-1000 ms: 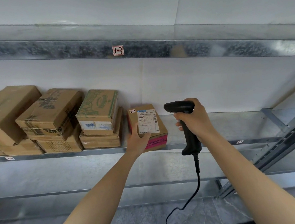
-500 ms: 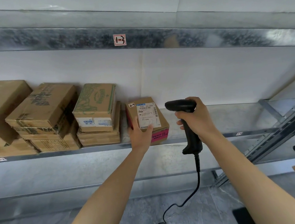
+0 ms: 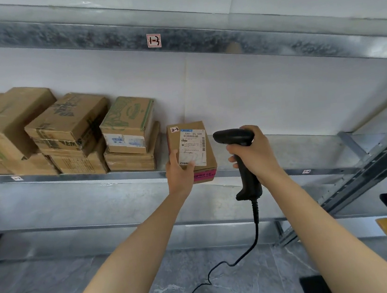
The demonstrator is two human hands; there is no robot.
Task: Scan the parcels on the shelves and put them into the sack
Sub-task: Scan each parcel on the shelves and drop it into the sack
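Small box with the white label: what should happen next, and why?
Probably aim the scanner at the barcode on the label and trigger it: the left hand holds the small box at the shelf edge, label facing out, and the right hand grips the scanner beside it.

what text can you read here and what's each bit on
"1-3": red-bordered tag on the upper shelf beam.
"2-3": white sticker on the parcel in the left hand.
"530- D5 009": shipping label on that parcel; finer print too small.
Pink label, print on the stacked boxes, shelf-edge tags: too blurred to read.
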